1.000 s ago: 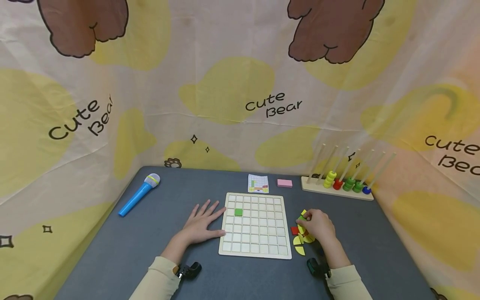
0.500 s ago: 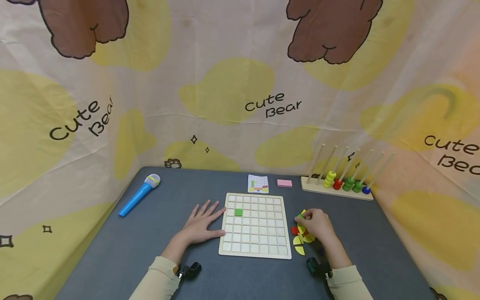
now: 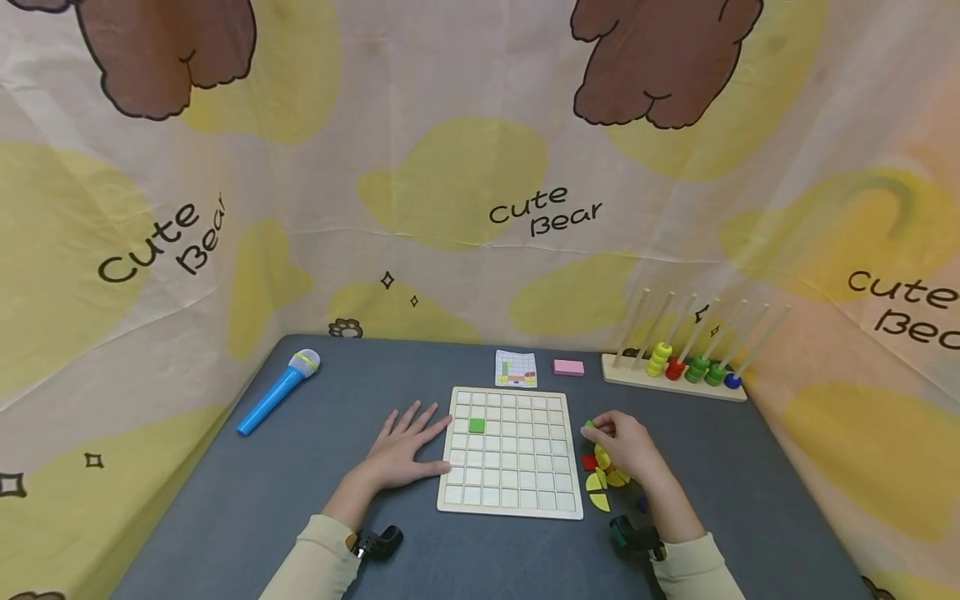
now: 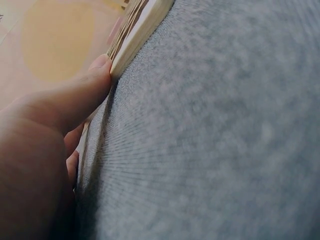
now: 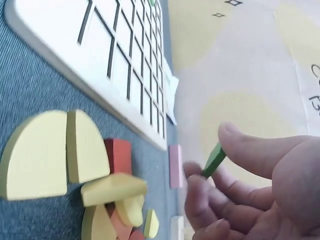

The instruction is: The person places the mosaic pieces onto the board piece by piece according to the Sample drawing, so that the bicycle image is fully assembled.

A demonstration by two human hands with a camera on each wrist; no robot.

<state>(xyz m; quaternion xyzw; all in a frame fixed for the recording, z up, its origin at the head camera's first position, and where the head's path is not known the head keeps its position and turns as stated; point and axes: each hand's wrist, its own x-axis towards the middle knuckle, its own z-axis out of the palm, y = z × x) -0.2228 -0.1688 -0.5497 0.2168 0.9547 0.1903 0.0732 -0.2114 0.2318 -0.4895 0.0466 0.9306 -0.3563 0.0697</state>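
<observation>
A white gridded board [image 3: 510, 514] lies on the dark table, with one green square tile [image 3: 477, 426] in its upper left part. My left hand [image 3: 397, 457] is spread flat on the table beside the board, fingers straight; its thumb touches the board's left edge, as the left wrist view also shows. Right of the board, my right hand [image 3: 630, 447] pinches a small green block [image 5: 215, 159] between thumb and index finger, raised above the table. Below that hand lie several yellow rounded blocks [image 5: 37, 155] and a red block [image 5: 119, 155], partly heaped and partly hidden.
Behind the board are a printed pattern card [image 3: 516, 369] and a pink block [image 3: 568, 367]. A bead rack [image 3: 622, 371] with tall pegs stands at the back right. A blue toy microphone [image 3: 273, 398] lies at the left. Printed cloth surrounds the table.
My right hand has lifted slightly and shifted left from the pile towards the board, carrying the green block with it. My left hand and the board have stayed put.
</observation>
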